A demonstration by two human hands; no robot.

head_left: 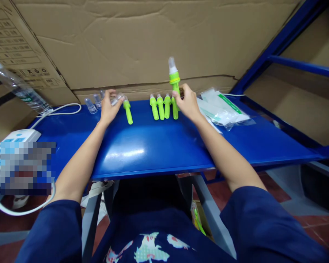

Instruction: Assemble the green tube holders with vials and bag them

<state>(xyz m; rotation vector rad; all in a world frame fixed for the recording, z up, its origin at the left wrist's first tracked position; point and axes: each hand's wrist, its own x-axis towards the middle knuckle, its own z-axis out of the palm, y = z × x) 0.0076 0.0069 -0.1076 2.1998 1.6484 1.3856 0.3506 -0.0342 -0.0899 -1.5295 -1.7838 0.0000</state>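
Observation:
My right hand (188, 103) grips a green pen-shaped tool (174, 81) with a clear cap and holds it upright at the back of the blue table (153, 146). Just left of it, three more green tools (160, 106) lie side by side. My left hand (109, 106) rests further left with a clear plastic cap (117, 99) pinched in its fingertips. That cap touches the tip of a single green tool (128, 111) lying on the table. More clear caps (93, 103) stand behind the left hand.
Clear plastic bags (222, 107) lie at the right rear of the table. A white power strip (12, 140) with cables and a plastic water bottle (19, 87) are at the left. Cardboard boxes (142, 40) form a wall behind the table. A blue shelf frame (296, 65) stands on the right.

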